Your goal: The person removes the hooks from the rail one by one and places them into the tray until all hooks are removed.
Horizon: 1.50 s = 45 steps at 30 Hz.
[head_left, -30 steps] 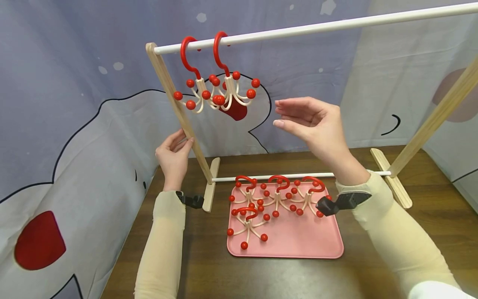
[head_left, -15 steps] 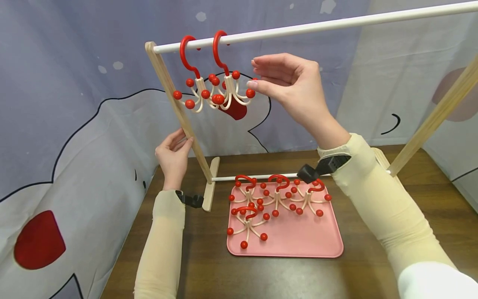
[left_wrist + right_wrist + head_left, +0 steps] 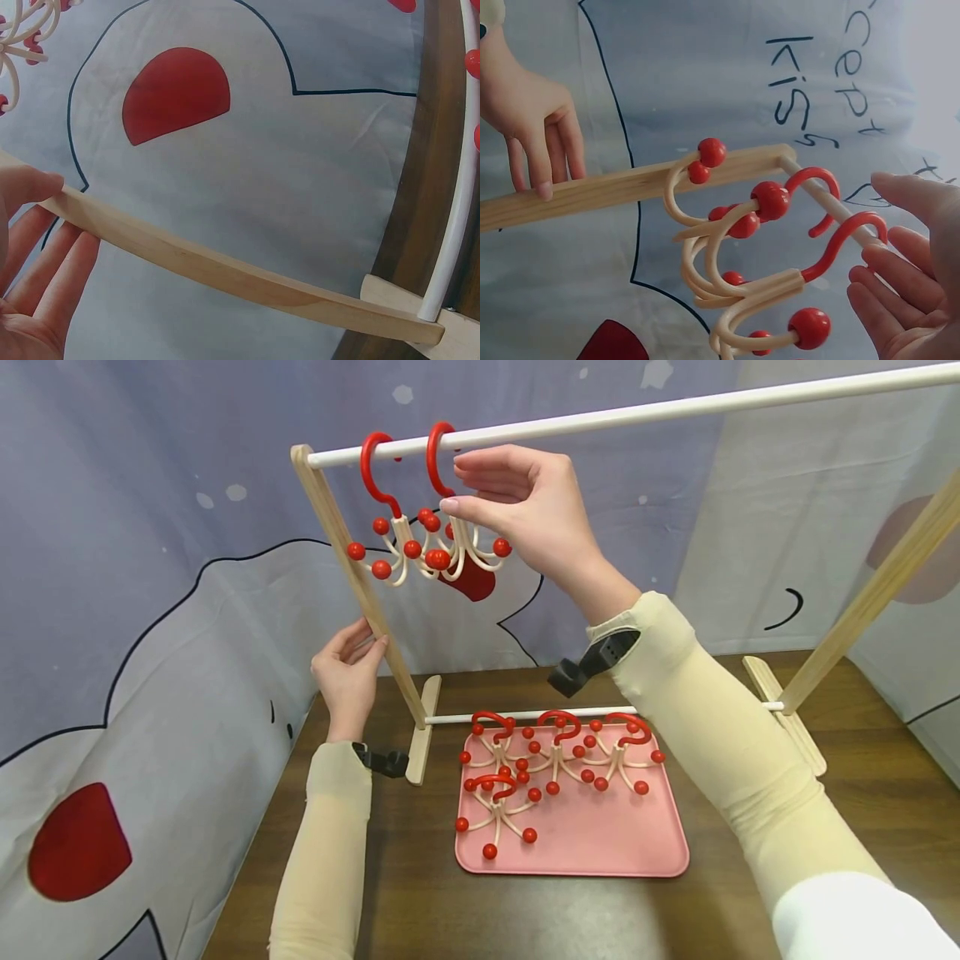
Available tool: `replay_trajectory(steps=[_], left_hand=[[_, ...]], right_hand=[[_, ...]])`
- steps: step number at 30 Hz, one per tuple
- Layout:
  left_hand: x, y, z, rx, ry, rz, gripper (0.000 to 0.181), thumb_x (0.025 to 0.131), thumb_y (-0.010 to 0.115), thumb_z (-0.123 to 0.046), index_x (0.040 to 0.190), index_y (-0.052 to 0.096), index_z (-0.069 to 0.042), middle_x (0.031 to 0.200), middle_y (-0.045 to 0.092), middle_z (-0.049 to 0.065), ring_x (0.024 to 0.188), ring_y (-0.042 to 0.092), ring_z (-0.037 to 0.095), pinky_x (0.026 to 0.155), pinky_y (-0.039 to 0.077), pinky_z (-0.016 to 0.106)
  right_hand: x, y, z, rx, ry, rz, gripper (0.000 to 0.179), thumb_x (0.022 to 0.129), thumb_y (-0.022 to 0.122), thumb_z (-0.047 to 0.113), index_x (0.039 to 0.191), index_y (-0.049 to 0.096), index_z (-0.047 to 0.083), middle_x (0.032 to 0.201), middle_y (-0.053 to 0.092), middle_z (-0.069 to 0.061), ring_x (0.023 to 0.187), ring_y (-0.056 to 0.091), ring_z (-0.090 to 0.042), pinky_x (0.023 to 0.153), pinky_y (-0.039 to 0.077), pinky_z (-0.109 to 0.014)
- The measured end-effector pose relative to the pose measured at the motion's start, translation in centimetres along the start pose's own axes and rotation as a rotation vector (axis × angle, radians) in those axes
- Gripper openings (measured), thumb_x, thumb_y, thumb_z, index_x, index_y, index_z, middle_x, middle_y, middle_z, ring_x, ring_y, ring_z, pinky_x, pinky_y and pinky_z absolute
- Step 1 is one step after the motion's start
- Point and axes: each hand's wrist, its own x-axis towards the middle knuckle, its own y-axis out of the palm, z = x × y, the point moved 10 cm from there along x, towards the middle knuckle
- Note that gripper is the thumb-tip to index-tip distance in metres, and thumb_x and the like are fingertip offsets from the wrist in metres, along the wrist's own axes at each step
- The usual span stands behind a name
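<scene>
My left hand (image 3: 347,672) pinches the upright wooden post (image 3: 327,514) of a drying stand between thumb and fingers, also plain in the left wrist view. From the white top rod (image 3: 615,420) hang two octopus-style hangers with red hooks and red-balled cream arms: a left hanger (image 3: 402,535) and a right hanger (image 3: 459,539). Close to the right hanger's red hook (image 3: 840,247) is my right hand (image 3: 536,502), thumb and fingers spread apart with nothing between them. It covers part of that hanger's stem and arms in the head view.
On the table (image 3: 420,902) lies a pink tray (image 3: 600,843) bearing several more hangers of the same kind. Behind it runs the stand's white lower rod (image 3: 450,718), between two wooden feet (image 3: 423,735). A patterned curtain (image 3: 187,693) stands behind and to the left.
My right hand has moved left and upward from beside the hanging pair to the right hanger's hook. My left hand stays on the post, and both hangers hang as before.
</scene>
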Motion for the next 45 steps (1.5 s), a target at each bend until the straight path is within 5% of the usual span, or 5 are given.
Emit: replay_trajectory(steps=[14, 25, 32, 45], left_hand=[[-0.1, 0.1, -0.4, -0.003, 0.032, 0.006, 0.032, 0.086, 0.076, 0.011, 0.117, 0.071, 0.011, 0.112, 0.072, 0.024, 0.096, 0.073, 0.030, 0.086, 0.061, 0.029], [-0.1, -0.1, -0.5, 0.030, 0.014, -0.012, 0.034, 0.085, 0.078, 0.009, 0.118, 0.071, 0.009, 0.113, 0.072, 0.023, 0.098, 0.073, 0.031, 0.086, 0.061, 0.028], [1.0, -0.4, 2.6, -0.006, 0.028, -0.018, 0.033, 0.085, 0.082, 0.002, 0.117, 0.074, 0.003, 0.111, 0.074, 0.017, 0.095, 0.074, 0.026, 0.086, 0.061, 0.029], [0.9, 0.0, 2.5, -0.024, 0.018, 0.013, 0.032, 0.086, 0.081, 0.000, 0.117, 0.075, 0.001, 0.112, 0.074, 0.016, 0.094, 0.074, 0.022, 0.087, 0.061, 0.030]], right_hand=[[1.0, 1.4, -0.9, -0.049, 0.023, 0.014, 0.042, 0.081, 0.089, 0.012, 0.120, 0.075, 0.004, 0.112, 0.075, -0.004, 0.101, 0.071, -0.015, 0.092, 0.056, -0.023], [1.5, 0.2, -0.9, -0.117, 0.012, -0.075, 0.028, 0.087, 0.084, 0.012, 0.114, 0.077, 0.004, 0.101, 0.076, -0.005, 0.090, 0.071, -0.015, 0.085, 0.058, -0.024], [1.5, -0.9, -1.1, -0.131, 0.049, -0.124, 0.021, 0.088, 0.083, 0.013, 0.107, 0.080, 0.005, 0.094, 0.077, -0.004, 0.088, 0.071, -0.013, 0.084, 0.056, -0.022], [0.7, -2.2, -0.5, -0.076, 0.055, -0.198, 0.020, 0.086, 0.084, 0.009, 0.104, 0.079, 0.001, 0.094, 0.077, -0.008, 0.090, 0.072, -0.015, 0.087, 0.059, -0.023]])
